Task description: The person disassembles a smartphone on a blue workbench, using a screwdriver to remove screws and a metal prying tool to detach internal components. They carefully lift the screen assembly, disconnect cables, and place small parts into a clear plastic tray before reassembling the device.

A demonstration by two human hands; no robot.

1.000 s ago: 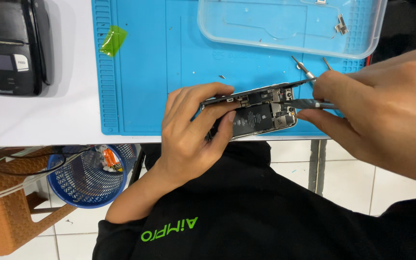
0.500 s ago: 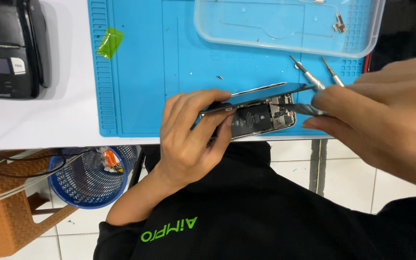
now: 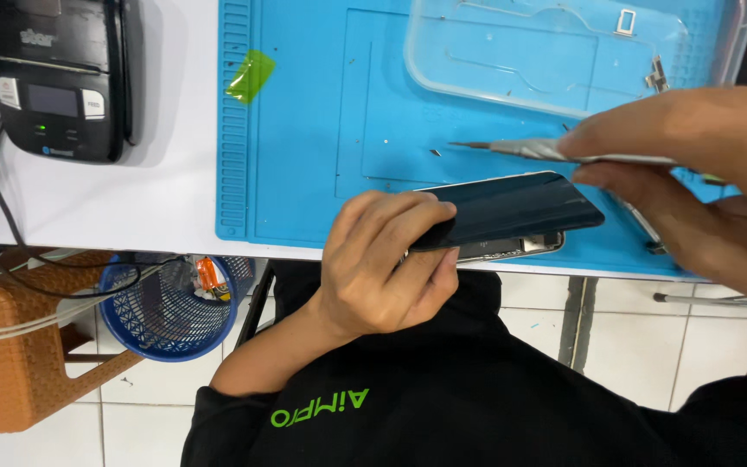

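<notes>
Glossy black glass phone screen (image 3: 512,210) over a bare metal phone frame (image 3: 512,249). Slim brushed-metal tweezers (image 3: 546,151). Matt blue rubbery work mat (image 3: 304,156), ridged along its left edge. Clear smooth plastic tray (image 3: 512,60). Blue plastic mesh bin (image 3: 166,311). Woven brown wicker stool (image 3: 19,363).

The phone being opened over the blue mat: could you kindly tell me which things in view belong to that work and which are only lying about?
In hand:
- phone, its dark screen panel lifted, in the left hand
- tweezers in the right hand
- blue mat

Lying about:
- clear plastic tray
- green scrap
- black printer
- blue basket
</notes>
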